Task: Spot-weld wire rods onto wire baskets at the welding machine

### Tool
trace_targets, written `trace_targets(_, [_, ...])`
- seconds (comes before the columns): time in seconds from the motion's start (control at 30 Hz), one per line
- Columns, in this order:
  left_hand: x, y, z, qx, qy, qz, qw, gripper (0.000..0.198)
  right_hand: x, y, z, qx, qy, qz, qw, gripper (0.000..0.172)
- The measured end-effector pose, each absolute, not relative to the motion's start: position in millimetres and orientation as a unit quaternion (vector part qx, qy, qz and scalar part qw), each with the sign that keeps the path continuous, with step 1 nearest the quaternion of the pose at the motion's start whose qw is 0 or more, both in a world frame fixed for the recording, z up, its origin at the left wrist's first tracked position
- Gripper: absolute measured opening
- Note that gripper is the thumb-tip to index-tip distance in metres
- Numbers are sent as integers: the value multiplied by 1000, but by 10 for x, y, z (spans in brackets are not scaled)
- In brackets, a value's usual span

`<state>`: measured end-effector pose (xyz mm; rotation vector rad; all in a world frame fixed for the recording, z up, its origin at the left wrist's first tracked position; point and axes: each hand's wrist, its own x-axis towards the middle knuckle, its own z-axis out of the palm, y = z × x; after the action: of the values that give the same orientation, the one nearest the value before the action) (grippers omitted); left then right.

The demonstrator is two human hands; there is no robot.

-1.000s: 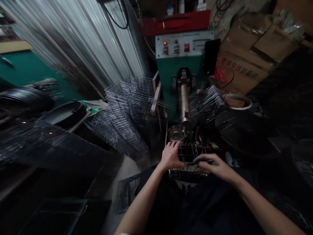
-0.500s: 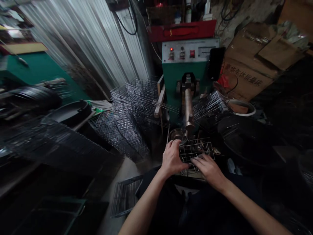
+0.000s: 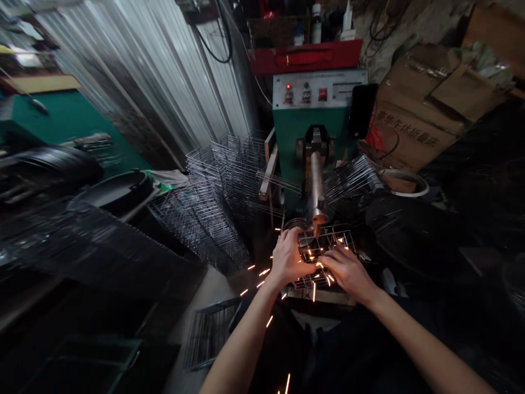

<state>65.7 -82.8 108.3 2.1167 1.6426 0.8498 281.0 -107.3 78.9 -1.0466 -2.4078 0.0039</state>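
**Left-hand grip on a wire frame, with the right hand at its wires, amid sparks**

The left hand (image 3: 287, 257) is clamped on the left side of the wire frame (image 3: 328, 241), its fingers at the far edge and its thumb stretched towards the centre. The right hand (image 3: 348, 273) lays its fingers together over the near right wires; its thumb is hidden, so whether it pinches them cannot be told. The frame lies just below and right of the picture's centre, partly covered by both hands. Bright sparks (image 3: 314, 291) scatter around the fingers and down to the lower edge.

Directly above, a metal arm (image 3: 316, 180) slants down, its tip over the far part of the frame; contact between the two is unclear. The arm projects from a green machine (image 3: 287, 126), whose pale control panel (image 3: 340, 99) bears a lit red lamp (image 3: 289, 86). A black phone-like slab (image 3: 363, 112) stands against the panel's right end.

Left of centre, wire racks (image 3: 221, 202) stand heaped together; further flat wire panels (image 3: 211, 331) lie at lower left of centre. At upper right leans a cardboard box (image 3: 410, 126); corrugated metal sheeting (image 3: 143, 71) fills much of the upper left.
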Motion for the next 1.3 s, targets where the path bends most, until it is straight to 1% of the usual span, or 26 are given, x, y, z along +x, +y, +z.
trace_targets(0.1, [664,-761,1097,740,586,291,156,96,2780,-1024,820,-427,-862,-12,271,17])
trace_targets(0.17, [666,-683,1119,736,592,290,152,96,2765,-945,820,-453,-848,-35,272,11])
trace_targets(0.37, [648,-477,1169,749,583,284,140,91,2770,-718,806,-491,-826,-78,266,16])
trace_targets(0.47, [626,-384,1153,752,582,276,140,96,2792,-670,824,-506,-818,-110,250,19])
trace_targets(0.57, [615,-244,1145,752,584,268,150,103,2787,-577,876,-517,-814,-119,235,14])
trace_targets(0.63, [620,-153,1161,755,580,263,159,104,2769,-500,925,-515,-819,-101,232,11])
trace_targets(0.7, [622,-90,1184,761,568,265,167,104,2767,-453,976,-503,-826,-64,246,13])
trace_targets(0.77, [585,-60,1182,771,549,274,173,108,2821,-469,1015,-483,-825,-12,292,15])
trace_targets(0.87, [393,-43,1029,785,506,311,174,129,3056,-621,1025,-474,-786,81,388,14])
trace_targets(0.93, [188,-39,780,780,484,342,200,147,3289,-777,982,-489,-731,167,446,16])
trace_targets(1.0, [-2,-46,436,759,470,355,277,158,3517,-937,896,-508,-641,281,502,20])
trace_targets(1.07, [-106,-64,79,723,449,343,399,163,3686,-1071,792,-527,-516,382,557,30])
trace_targets(1.13, [-107,-84,-199,666,435,336,505,162,3767,-1168,706,-542,-392,438,600,44])
trace_targets(1.17, [-80,-91,-292,640,432,337,538,158,3775,-1203,681,-546,-344,454,615,49])
trace_targets(1.23, [-13,-98,-386,612,438,342,563,148,3742,-1255,675,-543,-279,480,630,54])
trace_targets(1.3, [26,-112,-391,607,448,347,557,140,3673,-1297,722,-530,-246,507,634,54])
